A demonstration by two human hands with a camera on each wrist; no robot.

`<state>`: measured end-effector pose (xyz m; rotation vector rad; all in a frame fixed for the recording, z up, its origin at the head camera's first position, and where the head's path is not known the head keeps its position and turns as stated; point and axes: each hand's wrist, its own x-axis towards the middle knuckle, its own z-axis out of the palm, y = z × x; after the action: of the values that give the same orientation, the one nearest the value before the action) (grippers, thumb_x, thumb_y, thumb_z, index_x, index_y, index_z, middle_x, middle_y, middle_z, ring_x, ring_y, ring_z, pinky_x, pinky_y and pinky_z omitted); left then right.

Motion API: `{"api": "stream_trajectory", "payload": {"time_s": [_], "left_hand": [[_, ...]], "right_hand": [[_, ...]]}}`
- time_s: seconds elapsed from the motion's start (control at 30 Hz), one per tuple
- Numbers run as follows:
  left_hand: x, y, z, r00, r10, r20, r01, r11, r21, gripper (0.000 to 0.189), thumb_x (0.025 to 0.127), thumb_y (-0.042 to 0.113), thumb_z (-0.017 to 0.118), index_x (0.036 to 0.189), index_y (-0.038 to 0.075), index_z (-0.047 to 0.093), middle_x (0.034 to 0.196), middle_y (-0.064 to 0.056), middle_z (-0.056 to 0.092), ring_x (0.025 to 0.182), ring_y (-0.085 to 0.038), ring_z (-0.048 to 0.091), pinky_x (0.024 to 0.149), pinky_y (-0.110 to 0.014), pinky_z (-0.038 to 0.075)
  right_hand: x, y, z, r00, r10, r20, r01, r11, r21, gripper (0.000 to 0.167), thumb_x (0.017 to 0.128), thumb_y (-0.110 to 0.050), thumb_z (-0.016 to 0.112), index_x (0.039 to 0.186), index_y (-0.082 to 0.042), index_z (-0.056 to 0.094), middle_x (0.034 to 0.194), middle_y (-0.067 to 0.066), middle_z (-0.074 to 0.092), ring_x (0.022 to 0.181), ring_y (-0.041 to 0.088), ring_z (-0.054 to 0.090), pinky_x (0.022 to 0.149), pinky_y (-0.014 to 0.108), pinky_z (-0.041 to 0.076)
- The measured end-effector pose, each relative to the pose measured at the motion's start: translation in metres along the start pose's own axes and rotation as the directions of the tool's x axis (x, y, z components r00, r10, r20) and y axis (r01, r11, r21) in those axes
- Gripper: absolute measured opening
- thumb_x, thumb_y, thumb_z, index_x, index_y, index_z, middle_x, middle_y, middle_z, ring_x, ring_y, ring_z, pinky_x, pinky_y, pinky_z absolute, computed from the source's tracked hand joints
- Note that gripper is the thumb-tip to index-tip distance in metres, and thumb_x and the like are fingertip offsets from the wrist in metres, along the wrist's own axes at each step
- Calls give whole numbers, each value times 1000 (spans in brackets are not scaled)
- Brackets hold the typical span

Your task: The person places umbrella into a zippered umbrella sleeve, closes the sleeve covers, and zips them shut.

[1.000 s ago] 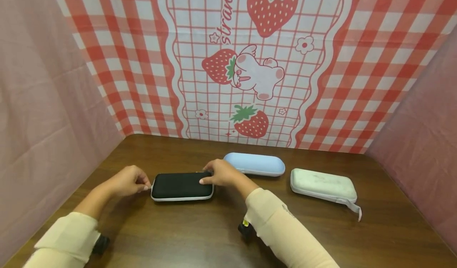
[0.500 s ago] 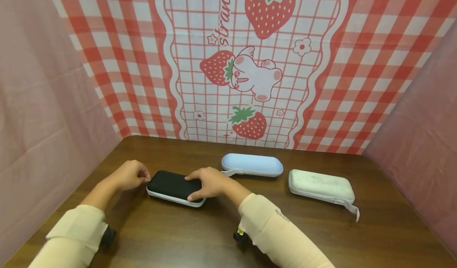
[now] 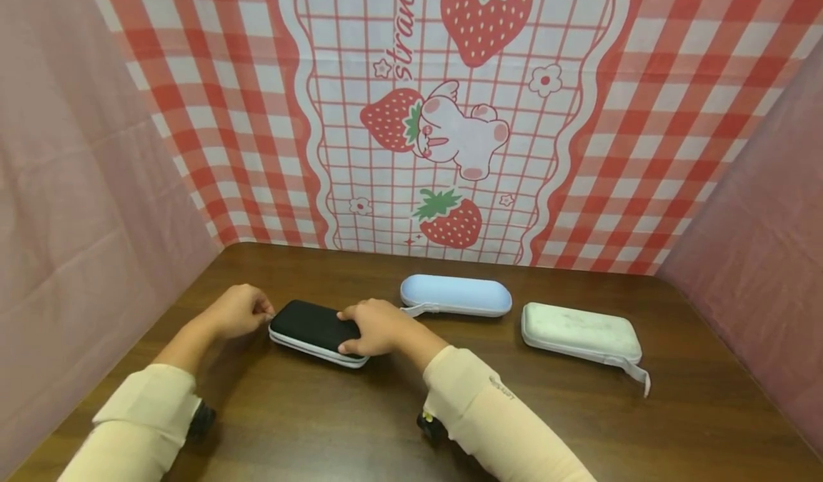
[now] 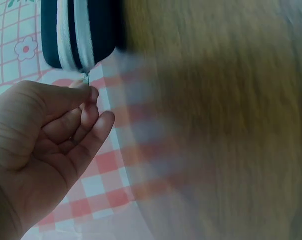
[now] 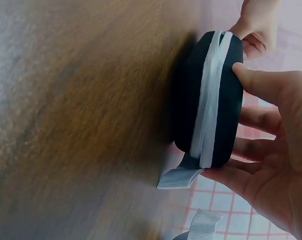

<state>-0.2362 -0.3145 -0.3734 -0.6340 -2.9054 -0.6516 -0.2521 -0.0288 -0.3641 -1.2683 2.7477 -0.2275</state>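
A black zippered case (image 3: 307, 325) lies slantwise on the brown table, left of the middle. At its left end my left hand (image 3: 236, 310) pinches the small zipper pull (image 4: 86, 78) between thumb and finger. Two white zipper bands (image 4: 83, 37) stand apart there, with a dark gap between them. My right hand (image 3: 379, 327) grips the case's right end, thumb and fingers spread over its top and sides. In the right wrist view a grey strap (image 5: 179, 178) sticks out from the end by that hand.
Behind and right of the black case lies a light blue case (image 3: 456, 295) with a grey strap. A pale green case (image 3: 581, 332) with its own strap is at the right. A red checked strawberry cloth (image 3: 450, 218) hangs behind the table (image 3: 334, 425).
The black case has turned, its right end swinging toward me. My right hand has shifted left with it, while my left hand has moved slightly away from me. The zipper bands have parted.
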Motion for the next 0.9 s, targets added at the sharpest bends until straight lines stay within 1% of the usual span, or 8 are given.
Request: {"api": "stream_trajectory", "payload": {"time_s": [0.07,0.2,0.33,0.47,0.7,0.9], "left_hand": [[2,-1,2,1000,10,-26,-10,1000,11,10,77,-2,68,71,7,69,65,6,63,62,-7,52,60,-31,48],[1,1,0,999,9,-37,-9,1000,-2,11,75,-3,67,69,6,68,64,6,62,61,-7,51,59,-30,47],[-4,4,-2,1000,-11,-14,10,999,-31,10,75,-2,69,69,6,67,64,5,61,61,-7,49,58,-29,45],[-8,8,-3,1000,-15,15,16,998,-55,10,77,-1,71,70,6,68,65,4,62,62,-6,51,59,-27,46],[-8,19,2,998,30,49,-24,994,-103,8,78,0,73,72,5,70,66,6,63,62,-3,52,57,-25,46],[-5,27,9,996,45,78,-32,988,-153,9,79,-1,72,73,5,69,66,7,62,62,-3,51,57,-24,46]], "right_hand": [[1,0,1,1000,11,-1,-11,1000,-5,58,87,-44,68,135,-13,59,130,6,62,119,24,57,101,33,42],[3,-1,2,999,40,-7,-40,999,-28,59,88,-45,65,136,-11,58,129,7,62,119,23,56,101,33,42],[4,-2,2,998,64,-20,-65,996,-55,60,88,-46,65,136,-11,58,129,7,62,119,22,56,102,32,42],[5,-3,3,998,61,-26,-62,996,-67,60,88,-46,65,136,-10,57,128,8,62,119,22,56,101,33,42],[4,-3,4,997,76,-33,-78,995,-61,60,88,-45,66,136,-9,58,128,8,62,117,23,57,100,33,43],[4,-4,2,996,82,-26,-84,995,-59,61,88,-46,66,136,-9,58,128,8,62,118,23,57,100,33,43]]}}
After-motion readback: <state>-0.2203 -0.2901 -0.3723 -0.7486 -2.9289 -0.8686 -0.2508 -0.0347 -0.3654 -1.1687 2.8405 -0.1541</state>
